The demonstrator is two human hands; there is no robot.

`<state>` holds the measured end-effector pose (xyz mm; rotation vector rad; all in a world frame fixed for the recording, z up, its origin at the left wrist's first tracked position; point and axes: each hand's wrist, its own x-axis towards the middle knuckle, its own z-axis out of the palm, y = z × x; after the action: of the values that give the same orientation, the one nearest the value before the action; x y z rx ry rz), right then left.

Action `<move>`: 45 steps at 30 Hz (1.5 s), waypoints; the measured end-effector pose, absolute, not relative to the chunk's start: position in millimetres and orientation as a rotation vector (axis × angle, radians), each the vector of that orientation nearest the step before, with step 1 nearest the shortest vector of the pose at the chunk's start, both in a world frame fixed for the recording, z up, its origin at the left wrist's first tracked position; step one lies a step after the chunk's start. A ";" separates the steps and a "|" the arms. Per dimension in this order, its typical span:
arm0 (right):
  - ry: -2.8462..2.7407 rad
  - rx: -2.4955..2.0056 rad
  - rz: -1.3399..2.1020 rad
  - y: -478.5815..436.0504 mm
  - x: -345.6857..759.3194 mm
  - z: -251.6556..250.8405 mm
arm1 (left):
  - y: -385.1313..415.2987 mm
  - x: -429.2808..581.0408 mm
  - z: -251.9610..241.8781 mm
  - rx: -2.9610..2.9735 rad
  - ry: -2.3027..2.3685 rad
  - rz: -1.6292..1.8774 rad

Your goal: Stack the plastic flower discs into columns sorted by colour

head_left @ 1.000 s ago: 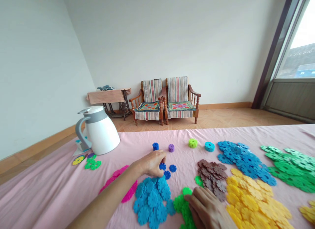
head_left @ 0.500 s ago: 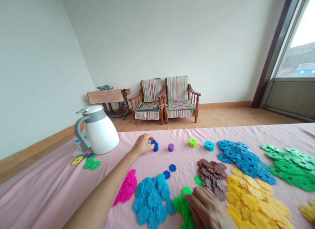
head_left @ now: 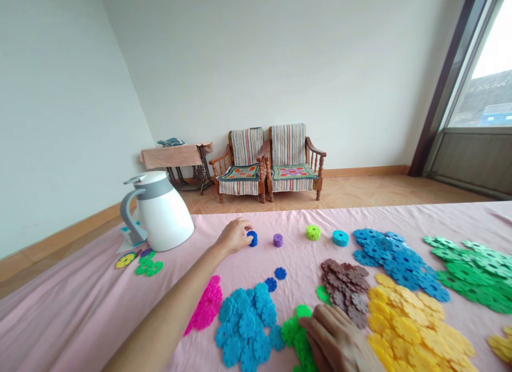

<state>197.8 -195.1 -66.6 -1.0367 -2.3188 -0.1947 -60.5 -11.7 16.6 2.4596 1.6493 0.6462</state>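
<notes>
Fingers and thumb of my left hand are closed at the left side of a small stack of dark blue notched discs on the cloth. Two loose dark blue discs lie nearer to me. My right hand lies over the edge of a pile of bright green flower-shaped discs, its fingers stretched out and its thumb hidden. Small stacks stand in a row to the right of the dark blue one: purple, lime green and turquoise.
Around my right hand are piles of light blue, brown and yellow discs. Blue and green piles lie farther right, pink discs beside my left forearm. A white jug stands at left.
A dark blue disc that was tilted in my left fingers at the stack now lies level on it. My left hand has barely moved; my right hand stays in place.
</notes>
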 end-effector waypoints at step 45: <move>-2.297 -1.035 -0.204 -195.1 196.6 -66.7 | -15.3 -53.8 28.0 2.405 1.738 0.705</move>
<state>196.6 -195.1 -66.7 -1.0346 -2.2972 -0.2035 -53.8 -15.3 28.0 2.4051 1.7382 0.7050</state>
